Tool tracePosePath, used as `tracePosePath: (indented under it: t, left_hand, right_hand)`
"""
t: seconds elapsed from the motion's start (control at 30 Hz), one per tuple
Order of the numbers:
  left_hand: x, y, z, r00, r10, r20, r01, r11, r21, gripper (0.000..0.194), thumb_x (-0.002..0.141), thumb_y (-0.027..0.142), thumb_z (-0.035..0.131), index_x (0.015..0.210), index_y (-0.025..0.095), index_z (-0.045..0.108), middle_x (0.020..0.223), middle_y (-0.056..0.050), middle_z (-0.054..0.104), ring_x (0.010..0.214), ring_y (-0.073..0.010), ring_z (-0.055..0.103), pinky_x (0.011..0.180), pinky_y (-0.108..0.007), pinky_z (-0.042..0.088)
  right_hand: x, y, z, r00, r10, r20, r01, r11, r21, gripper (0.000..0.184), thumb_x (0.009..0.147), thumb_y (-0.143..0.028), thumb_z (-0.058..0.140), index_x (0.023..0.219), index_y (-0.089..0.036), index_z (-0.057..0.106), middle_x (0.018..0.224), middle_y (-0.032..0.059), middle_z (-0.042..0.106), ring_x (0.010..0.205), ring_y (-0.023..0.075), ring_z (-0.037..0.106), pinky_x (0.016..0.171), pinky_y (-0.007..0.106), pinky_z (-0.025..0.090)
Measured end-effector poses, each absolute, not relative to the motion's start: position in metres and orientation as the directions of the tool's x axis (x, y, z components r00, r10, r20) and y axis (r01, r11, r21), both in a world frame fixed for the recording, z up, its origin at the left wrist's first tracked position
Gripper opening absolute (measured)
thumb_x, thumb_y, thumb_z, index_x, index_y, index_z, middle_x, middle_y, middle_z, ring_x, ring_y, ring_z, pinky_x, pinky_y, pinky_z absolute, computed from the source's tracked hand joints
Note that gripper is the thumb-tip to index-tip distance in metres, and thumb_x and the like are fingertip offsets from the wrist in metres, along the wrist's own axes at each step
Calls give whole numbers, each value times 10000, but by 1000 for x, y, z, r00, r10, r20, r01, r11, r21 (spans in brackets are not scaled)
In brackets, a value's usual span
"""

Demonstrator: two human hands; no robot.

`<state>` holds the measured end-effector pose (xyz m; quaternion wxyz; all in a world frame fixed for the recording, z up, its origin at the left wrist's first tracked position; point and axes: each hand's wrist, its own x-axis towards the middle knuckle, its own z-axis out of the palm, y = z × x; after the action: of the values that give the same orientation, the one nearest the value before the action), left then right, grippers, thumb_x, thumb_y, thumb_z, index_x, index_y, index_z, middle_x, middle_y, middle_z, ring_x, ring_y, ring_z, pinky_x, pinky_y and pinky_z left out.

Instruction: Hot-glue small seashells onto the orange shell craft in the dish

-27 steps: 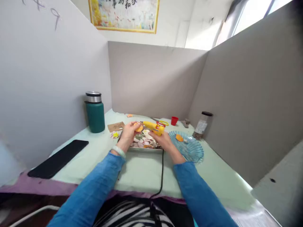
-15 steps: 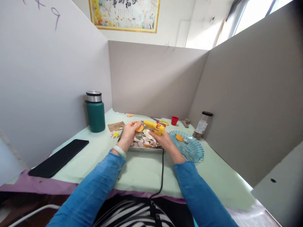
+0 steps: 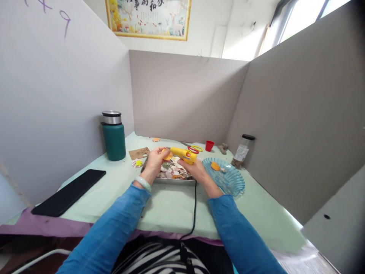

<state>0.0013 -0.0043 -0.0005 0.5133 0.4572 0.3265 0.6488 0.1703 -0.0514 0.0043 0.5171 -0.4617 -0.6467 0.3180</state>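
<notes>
Between the fingers of my left hand (image 3: pixel 154 161) is a flat orange disc (image 3: pixel 167 155), which looks like a shell or a round slice. My right hand (image 3: pixel 196 169) is closed around a yellow hot glue gun (image 3: pixel 182 153), its nozzle pointing left at the disc's upper edge. Whether nozzle and disc touch, I cannot tell. Below both hands lies a metal tray (image 3: pixel 173 181) filled with mixed seashells (image 3: pixel 171 172). A black cord (image 3: pixel 195 209) runs from the glue gun down over the table edge.
On the right, a blue glass plate (image 3: pixel 235 182) holds an orange piece (image 3: pixel 215 166). Behind are scissors (image 3: pixel 195 148), a red cup (image 3: pixel 209 145) and a clear jar (image 3: pixel 242 152). Leftward stand a green bottle (image 3: pixel 114 140), a brown card (image 3: pixel 138 153) and a black slab (image 3: pixel 70 192). Partitions enclose the table.
The glue gun has shifted very slightly left and down relative to the orange disc. Both hands keep their holds; the whole view has moved a little.
</notes>
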Motion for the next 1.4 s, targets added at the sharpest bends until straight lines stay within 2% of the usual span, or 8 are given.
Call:
tracePosePath:
  t: [0.17, 0.4, 0.77, 0.97, 1.17, 1.4]
  left_hand:
    - [2, -4, -1, -67, 958, 277, -374, -282, 884, 391, 520, 289, 807, 816, 136, 603, 687, 2, 638, 611, -134, 623, 496, -221, 485]
    - [0, -5, 2, -53, 965, 259, -444, -255, 859, 468, 486, 319, 853, 831, 125, 604, 733, -12, 647, 626, -136, 623, 493, -231, 493]
    - [0, -5, 1, -9, 963, 269, -411, -248, 877, 498, 503, 373, 872, 846, 130, 605, 700, -14, 660, 604, -121, 601, 511, -214, 462]
    - [0, -3, -1, -27, 962, 270, -405, -258, 877, 471, 499, 366, 866, 817, 126, 616, 697, -21, 659, 597, -123, 597, 523, -223, 463]
    - [-2, -1, -4, -20, 974, 226, -381, -216, 899, 420, 512, 330, 855, 808, 111, 652, 755, -44, 679, 640, -129, 613, 533, -219, 485]
    - [-1, -5, 0, -61, 981, 182, -421, -191, 887, 357, 527, 265, 834, 782, 107, 641, 727, -33, 654, 640, -132, 608, 524, -231, 519]
  right_hand:
    - [170, -52, 5, -58, 934, 351, 264, 354, -897, 404, 630, -536, 736, 727, -159, 628, 534, -42, 465, 549, 119, 453, 488, 239, 341]
    - [171, -50, 2, -64, 933, 354, 269, 358, -894, 427, 630, -571, 716, 734, -167, 624, 555, -35, 479, 547, 120, 450, 475, 239, 336]
    - [171, -50, 2, -5, 926, 378, 290, 364, -885, 329, 685, -482, 700, 737, -163, 641, 536, -32, 484, 554, 128, 467, 503, 245, 369]
    - [170, -51, 4, -5, 932, 362, 289, 348, -892, 326, 680, -465, 708, 764, -154, 657, 567, -23, 518, 565, 127, 472, 507, 243, 366]
    - [171, -52, 5, -1, 927, 374, 303, 357, -884, 323, 692, -471, 700, 732, -155, 646, 551, -28, 496, 580, 128, 468, 532, 245, 370]
    - [172, -51, 4, -39, 940, 338, 291, 334, -896, 339, 678, -482, 713, 736, -155, 644, 548, -31, 495, 582, 137, 488, 531, 247, 380]
